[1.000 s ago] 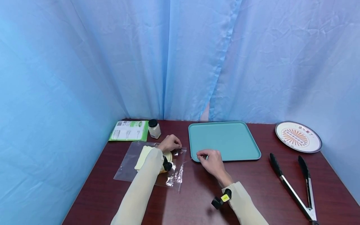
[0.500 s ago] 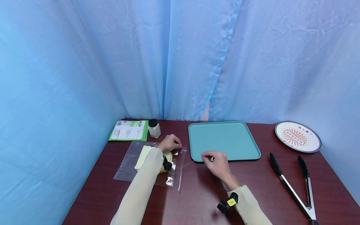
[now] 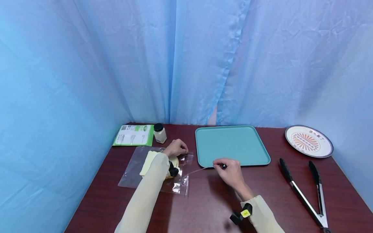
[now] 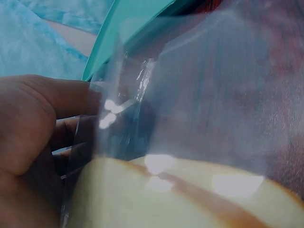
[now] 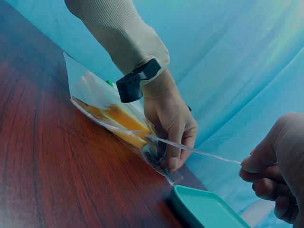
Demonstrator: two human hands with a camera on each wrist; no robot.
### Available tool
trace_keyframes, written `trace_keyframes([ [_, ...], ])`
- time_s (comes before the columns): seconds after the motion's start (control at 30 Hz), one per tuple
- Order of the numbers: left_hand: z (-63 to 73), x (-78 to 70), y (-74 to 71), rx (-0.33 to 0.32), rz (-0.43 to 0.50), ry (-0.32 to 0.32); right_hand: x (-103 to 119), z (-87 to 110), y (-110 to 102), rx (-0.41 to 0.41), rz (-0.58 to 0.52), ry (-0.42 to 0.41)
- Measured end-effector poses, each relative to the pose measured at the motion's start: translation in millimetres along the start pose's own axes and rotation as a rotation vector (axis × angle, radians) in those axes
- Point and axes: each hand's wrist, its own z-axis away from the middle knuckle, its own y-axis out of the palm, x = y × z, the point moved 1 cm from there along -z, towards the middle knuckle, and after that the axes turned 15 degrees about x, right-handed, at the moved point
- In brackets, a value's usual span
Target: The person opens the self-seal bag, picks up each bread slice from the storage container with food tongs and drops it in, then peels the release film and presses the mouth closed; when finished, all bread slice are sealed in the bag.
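Note:
A clear plastic bag [image 3: 131, 173] lies on the table with pale bread slices [image 3: 148, 160] inside. My left hand [image 3: 176, 148] pinches the bag at its far right corner, the forearm crossing above the bread. In the left wrist view the clear film covers part of the fingers. Between the thumb and forefinger of my right hand [image 3: 230, 173] is the end of a thin clear plastic strip [image 5: 204, 153]. The strip stretches taut from the bag's right edge to that hand, which is raised by the tray's near edge.
A teal tray [image 3: 233, 145] stands at the back centre. Behind the bag are a green-and-white packet [image 3: 132, 135] and a black-lidded jar [image 3: 160, 134]. At the right lie a patterned plate [image 3: 309, 142] and tongs [image 3: 303, 197]. Blue curtains [image 3: 145, 64] enclose the table.
My right hand has moved right and slightly nearer, drawing the strip away from the bag's edge. The strip between bag and hand is longer now. My left hand has stayed in place.

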Motion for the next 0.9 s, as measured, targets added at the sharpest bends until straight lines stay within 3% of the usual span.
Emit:
trace_keyframes([
  [0.67, 0.1, 0.2, 0.9, -0.011, -0.010, 0.014, -2.9, 20.9, -28.4, -0.096, 0.043, -0.074],
  [0.9, -1.0, 0.8, 1.6, -0.014, -0.022, 0.019, -6.0, 29.7, -38.0, -0.131, 0.068, -0.049],
])
